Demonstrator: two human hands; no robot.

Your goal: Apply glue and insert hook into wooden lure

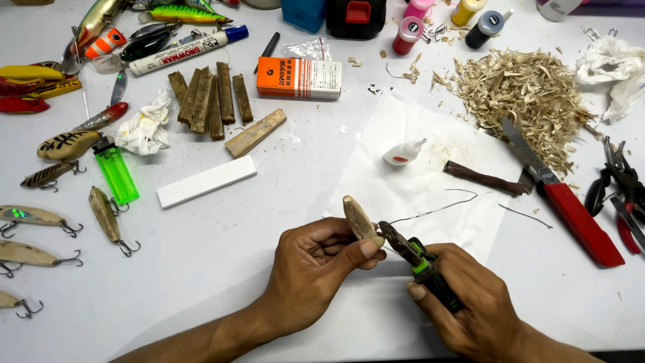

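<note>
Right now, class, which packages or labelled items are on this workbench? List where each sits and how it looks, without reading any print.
Box: top centre, flat rectangle, orange and white.
Marker: upper left, white barrel with dark print, blue cap.
Glue bottle: on the white paper, lying down, small, white with a red label.
Paint bottles: top edge, pink, yellow and black caps.
No signs or screens.

Two bare forearms enter from the bottom edge, no sleeves visible. Left hand (312,269) and right hand (470,306): no gloves, no rings, no watch or wristband. Fingers (366,250) bare, short plain nails, thumbnails visible.
</note>
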